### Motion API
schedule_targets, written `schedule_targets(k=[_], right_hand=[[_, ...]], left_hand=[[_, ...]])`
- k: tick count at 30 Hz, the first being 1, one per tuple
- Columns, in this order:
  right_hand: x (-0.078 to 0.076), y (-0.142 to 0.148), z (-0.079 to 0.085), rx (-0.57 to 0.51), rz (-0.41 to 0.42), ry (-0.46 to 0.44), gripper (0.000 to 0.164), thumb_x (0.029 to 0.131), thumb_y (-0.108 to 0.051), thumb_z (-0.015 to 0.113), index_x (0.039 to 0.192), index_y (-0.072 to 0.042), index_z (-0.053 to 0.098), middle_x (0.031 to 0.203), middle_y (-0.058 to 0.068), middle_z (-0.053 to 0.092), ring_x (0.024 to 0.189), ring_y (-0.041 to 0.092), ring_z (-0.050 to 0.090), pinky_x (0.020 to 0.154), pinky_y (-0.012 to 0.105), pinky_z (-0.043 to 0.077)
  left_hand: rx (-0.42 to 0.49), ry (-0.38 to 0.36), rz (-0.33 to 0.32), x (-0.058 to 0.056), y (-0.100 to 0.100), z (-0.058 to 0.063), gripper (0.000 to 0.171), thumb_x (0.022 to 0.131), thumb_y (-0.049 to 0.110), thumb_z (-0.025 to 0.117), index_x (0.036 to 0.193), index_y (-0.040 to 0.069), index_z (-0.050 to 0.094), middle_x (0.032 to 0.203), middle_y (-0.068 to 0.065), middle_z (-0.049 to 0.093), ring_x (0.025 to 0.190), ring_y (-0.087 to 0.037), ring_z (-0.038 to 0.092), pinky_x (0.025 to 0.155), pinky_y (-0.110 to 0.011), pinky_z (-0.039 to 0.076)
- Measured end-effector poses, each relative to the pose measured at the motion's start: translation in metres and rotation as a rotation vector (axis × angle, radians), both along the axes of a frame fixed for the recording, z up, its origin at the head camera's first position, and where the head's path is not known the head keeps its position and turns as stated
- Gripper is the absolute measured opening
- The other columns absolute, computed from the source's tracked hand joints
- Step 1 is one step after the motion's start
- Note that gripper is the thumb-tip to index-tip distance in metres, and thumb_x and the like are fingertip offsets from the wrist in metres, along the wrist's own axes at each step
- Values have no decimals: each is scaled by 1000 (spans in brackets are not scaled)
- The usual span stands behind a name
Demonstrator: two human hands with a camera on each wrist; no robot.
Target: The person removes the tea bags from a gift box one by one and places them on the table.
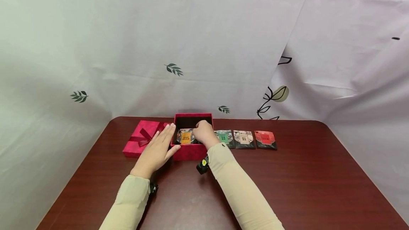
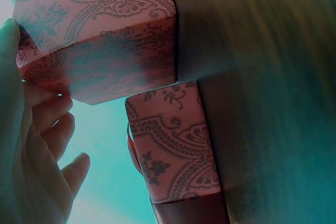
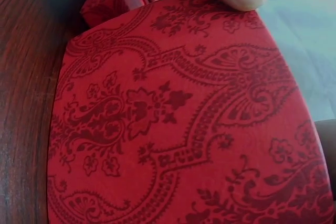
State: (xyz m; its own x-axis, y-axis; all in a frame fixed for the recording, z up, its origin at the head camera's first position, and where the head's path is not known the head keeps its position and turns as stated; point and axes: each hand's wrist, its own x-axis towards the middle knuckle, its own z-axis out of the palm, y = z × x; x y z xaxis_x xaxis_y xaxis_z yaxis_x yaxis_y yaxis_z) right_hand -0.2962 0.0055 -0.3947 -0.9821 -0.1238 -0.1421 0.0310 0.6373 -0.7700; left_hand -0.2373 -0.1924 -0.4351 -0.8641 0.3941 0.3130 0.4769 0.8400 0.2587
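Note:
A red patterned box stands at the table's back, its dark inside showing in the head view. Inside it at the left is a sachet with an orange label. My right hand reaches into the box's right half, fingers hidden; whether they hold anything is not visible. My left hand lies along the box's left side with fingers straight, thumb on the rim. That thumb shows in the right wrist view at the top corner of the box. The left wrist view shows the left hand touching the box.
Left of the box lies its red lid with a dark red ribbon bow. To the right is a row of sachets: green, pale and red. A white printed curtain hangs behind the brown table.

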Motion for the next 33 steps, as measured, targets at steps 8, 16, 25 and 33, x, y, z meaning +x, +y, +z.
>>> schedule_targets(k=[8,16,25,33], right_hand=[[-3,0,-1,19,18,-55,36,100,-6,50,64,-9,46,50,-1,32,42,14,31,43,29,29],[-2,-1,-3,10,13,8,27,98,-7,57,71,-4,61,55,1,42,48,14,37,49,30,37],[0,1,-5,-54,-10,27,22,99,-12,64,109,6,72,93,19,71,75,26,70,74,39,59],[1,-1,-3,-85,4,-20,21,96,-6,67,113,6,71,96,18,73,77,27,74,80,42,61]], left_hand=[[-3,-1,-1,-2,0,-1,78,100,45,60,157,-1,32,164,-16,29,152,-36,24,121,-57,22],[-2,-9,-1,0,-1,-1,78,101,44,59,157,-2,31,164,-17,28,151,-38,25,121,-57,21],[3,-4,-10,-1,0,-1,77,101,43,59,157,-1,31,165,-16,27,152,-37,24,121,-57,21],[1,-17,-1,0,0,-2,78,101,43,59,157,-2,30,165,-17,27,152,-36,23,121,-57,20]])
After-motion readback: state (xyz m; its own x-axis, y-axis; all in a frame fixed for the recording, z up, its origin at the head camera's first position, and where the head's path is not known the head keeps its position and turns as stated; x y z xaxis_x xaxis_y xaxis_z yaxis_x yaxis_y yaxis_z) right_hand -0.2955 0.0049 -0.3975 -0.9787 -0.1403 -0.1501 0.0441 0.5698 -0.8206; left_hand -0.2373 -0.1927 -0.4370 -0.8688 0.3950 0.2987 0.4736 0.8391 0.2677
